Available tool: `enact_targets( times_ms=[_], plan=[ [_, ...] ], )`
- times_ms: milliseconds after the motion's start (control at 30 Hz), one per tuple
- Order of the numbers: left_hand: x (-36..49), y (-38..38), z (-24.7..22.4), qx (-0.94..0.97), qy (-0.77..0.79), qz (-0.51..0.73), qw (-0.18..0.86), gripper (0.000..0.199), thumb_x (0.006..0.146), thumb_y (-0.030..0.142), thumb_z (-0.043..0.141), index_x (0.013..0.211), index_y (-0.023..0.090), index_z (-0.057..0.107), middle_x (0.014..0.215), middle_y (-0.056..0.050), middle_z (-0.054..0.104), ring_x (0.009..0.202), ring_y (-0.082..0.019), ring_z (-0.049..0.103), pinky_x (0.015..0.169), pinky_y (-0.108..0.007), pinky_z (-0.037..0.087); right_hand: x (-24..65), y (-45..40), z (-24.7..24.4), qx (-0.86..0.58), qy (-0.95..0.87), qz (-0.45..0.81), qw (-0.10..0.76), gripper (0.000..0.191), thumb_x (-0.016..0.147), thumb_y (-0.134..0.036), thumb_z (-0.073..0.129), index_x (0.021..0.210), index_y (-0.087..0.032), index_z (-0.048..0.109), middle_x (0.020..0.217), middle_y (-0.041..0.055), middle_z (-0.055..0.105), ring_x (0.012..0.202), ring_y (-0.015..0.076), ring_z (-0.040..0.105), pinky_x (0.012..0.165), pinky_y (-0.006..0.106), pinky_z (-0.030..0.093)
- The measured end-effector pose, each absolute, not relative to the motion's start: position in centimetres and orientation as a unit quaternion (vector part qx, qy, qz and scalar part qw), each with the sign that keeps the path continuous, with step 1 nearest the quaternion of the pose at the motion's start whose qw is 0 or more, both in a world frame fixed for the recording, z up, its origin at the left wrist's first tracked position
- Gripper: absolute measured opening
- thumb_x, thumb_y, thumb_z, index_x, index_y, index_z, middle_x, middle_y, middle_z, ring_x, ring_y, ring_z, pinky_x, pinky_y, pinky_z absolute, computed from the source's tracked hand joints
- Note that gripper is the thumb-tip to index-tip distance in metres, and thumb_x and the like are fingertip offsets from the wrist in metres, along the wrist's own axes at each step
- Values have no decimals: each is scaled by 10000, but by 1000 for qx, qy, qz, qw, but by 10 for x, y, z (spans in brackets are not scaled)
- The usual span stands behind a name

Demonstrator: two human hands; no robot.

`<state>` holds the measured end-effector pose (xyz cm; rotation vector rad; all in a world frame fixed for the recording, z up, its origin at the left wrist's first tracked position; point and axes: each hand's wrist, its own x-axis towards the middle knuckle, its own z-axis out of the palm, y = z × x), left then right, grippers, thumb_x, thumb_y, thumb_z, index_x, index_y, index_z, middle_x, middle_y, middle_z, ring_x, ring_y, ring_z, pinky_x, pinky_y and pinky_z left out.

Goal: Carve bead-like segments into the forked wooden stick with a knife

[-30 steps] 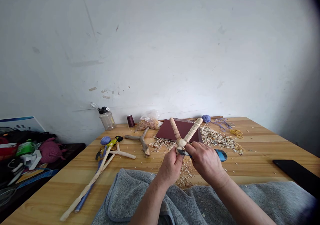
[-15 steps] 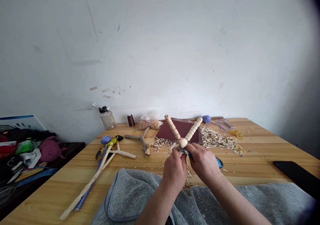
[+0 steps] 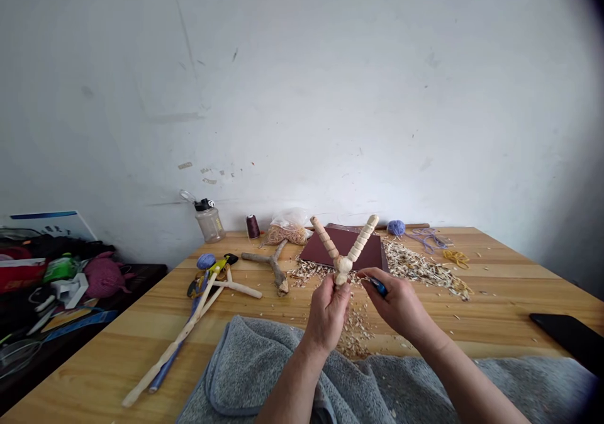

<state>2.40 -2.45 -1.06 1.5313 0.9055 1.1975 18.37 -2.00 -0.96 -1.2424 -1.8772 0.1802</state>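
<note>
The left hand (image 3: pixel 326 316) is closed tightly around the short stem of a carved forked stick (image 3: pixel 344 264), which stands upright above the fist, its two ridged arms spread in a V and clear of the fingers. Gripped this way, the fork's joint stays exposed and close to the right hand (image 3: pixel 399 306), which is just beside it, its fingers curled around a small knife (image 3: pixel 377 285) with a blue handle. The blade is too hidden to make out, so whether it touches the wood cannot be told. A grey towel (image 3: pixel 245 373) lies across the lap against the table edge — probably to catch falling bits — and wood shavings (image 3: pixel 355 334) are heaped directly below the hands. On the wooden table (image 3: pixel 500 323), a rough forked branch (image 3: pixel 274 270) and a long carved stick (image 3: pixel 175 336) lie to the left, within easy reach, while a dark red sheet (image 3: pixel 342 249) sits farther back, beyond the fork.
</note>
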Motion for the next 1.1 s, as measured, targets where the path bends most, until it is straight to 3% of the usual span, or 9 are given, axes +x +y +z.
enact_targets(
  times_ms=[133, 400, 867, 1100],
  plan=[
    [22, -24, -10, 628, 356, 493, 486, 239, 878, 411, 428, 832, 179, 458, 554, 75, 370, 448, -60, 320, 427, -198, 260, 185, -25, -8, -512, -788, -72, 334, 328, 776, -128, 443, 1046, -238, 593, 925, 18, 670, 760, 141, 607, 650, 227, 395],
    [21, -24, -8, 630, 364, 478, 492, 248, 868, 403, 446, 747, 189, 416, 535, 77, 370, 434, -55, 320, 420, -192, 253, 186, -31, 1, -521, -775, -242, 263, 353, 750, -78, 476, 1030, -250, 603, 724, -9, 572, 641, 124, 484, 569, 261, 262],
    [21, -26, -7, 657, 372, 442, 485, 282, 861, 443, 443, 748, 186, 417, 561, 64, 386, 463, -65, 322, 458, -204, 252, 186, -33, 6, -528, -773, -247, 250, 309, 764, -60, 479, 966, -256, 606, 674, -22, 519, 608, 110, 412, 576, 278, 224],
    [17, -27, -1, 716, 401, 423, 385, 285, 869, 438, 426, 747, 182, 464, 562, 50, 394, 501, -92, 339, 495, -222, 244, 186, -32, 6, -540, -787, -214, 209, 248, 777, -69, 469, 893, -248, 596, 706, -19, 554, 623, 103, 452, 565, 270, 219]
  ],
)
